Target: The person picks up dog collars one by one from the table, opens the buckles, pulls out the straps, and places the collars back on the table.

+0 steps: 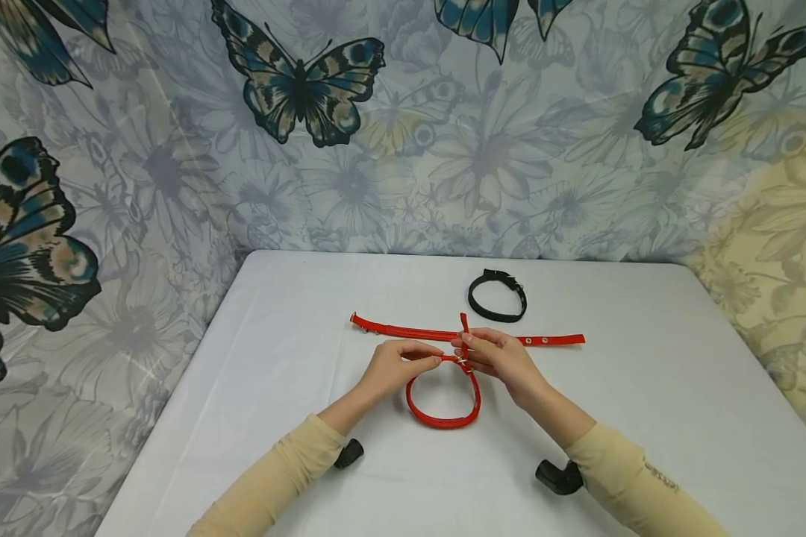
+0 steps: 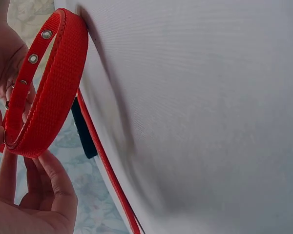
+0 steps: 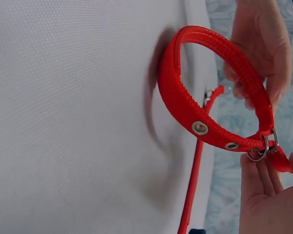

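Note:
A red collar, buckled into a loop, is held up over the white table between both hands. My left hand pinches the band on the left of the buckle. With thumb and fingers my right hand grips the strap's free end, which comes through the metal buckle. A metal ring hangs beside the buckle, and metal eyelets line the band. Behind the hands, a second red collar lies stretched flat across the table, partly hidden by the right hand.
A black collar, closed into a ring, lies at the back of the white table. Cloth printed with butterflies hangs behind the table and along the side. Black wrist devices sit under the sleeves.

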### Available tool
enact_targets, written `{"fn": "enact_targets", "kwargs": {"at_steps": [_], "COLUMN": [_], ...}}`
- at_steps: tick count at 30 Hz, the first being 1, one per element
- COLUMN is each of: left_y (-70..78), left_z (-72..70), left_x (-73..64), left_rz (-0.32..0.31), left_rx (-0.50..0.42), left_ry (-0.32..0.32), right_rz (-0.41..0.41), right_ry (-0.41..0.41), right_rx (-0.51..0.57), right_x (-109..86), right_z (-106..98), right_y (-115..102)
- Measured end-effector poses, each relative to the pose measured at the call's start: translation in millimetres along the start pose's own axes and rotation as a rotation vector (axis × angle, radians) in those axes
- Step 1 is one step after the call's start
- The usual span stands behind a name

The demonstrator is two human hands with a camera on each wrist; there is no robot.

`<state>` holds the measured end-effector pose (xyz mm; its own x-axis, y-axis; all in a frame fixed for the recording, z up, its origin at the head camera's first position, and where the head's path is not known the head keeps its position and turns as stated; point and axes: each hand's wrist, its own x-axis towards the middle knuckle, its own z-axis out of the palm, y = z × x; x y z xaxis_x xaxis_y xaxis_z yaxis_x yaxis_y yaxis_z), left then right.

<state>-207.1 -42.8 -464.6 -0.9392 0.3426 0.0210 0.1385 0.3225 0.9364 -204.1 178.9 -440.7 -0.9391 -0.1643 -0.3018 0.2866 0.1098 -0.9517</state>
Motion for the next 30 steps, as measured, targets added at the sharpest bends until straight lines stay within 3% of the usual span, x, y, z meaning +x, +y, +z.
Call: {"fn": "enact_targets", "kwargs": {"at_steps": [5,14,30], "left_y": [3.1,7.4,12.1], "left_z": [3.1,8.6,15.7], "left_x": [2.1,9.6,15.1], "left_rz": [-0.013,-0.023,-0.111], "left_rx": [0.032,0.09,0.016], "left_ry": [-0.005,0.014,-0.045], "right_rz": [0.031,0.016,0.017], "right_ry": [-0.035,-0.097,-0.104], "right_rx": [0.06,0.066,0.072], "right_x": [0.2,-0.1,-2.5], "right_z": [0.0,4.2,8.3], "right_y": [-0.6,1.2,-1.1]}}
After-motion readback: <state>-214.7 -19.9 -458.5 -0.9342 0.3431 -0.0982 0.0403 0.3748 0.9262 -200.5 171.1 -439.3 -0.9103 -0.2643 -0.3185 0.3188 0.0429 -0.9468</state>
